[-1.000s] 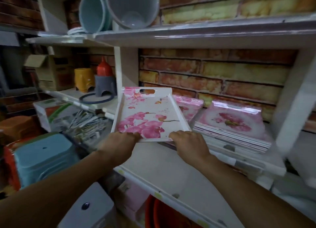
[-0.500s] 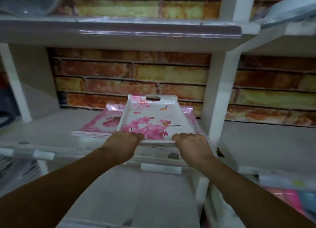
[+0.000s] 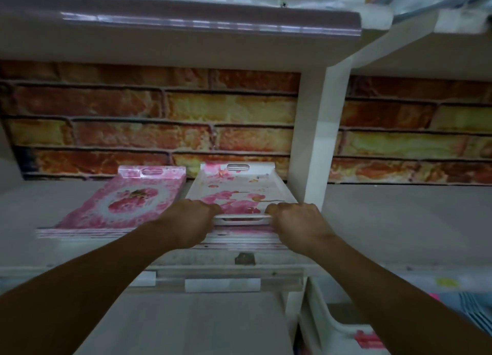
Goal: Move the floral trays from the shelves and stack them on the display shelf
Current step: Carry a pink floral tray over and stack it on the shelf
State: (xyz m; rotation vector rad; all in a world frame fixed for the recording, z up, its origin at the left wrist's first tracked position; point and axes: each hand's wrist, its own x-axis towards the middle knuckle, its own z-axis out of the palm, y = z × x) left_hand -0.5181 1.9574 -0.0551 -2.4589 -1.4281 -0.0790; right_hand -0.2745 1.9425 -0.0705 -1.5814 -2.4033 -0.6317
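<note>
We reach forward with both arms. Our left hand (image 3: 190, 217) and right hand (image 3: 294, 218) grip the orchid tray's (image 3: 239, 192) near rim, fingers curled, atop a tray stack (image 3: 245, 238).

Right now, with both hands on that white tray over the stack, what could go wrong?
1. The white tray sits close beside the shelf post; its right edge might catch there.
2. The left hand and right hand grip only the near rim, so the far end could tip or land crooked on the stack under it.
3. The pink pile lies close on the left; a sideways slip could nudge it.
</note>
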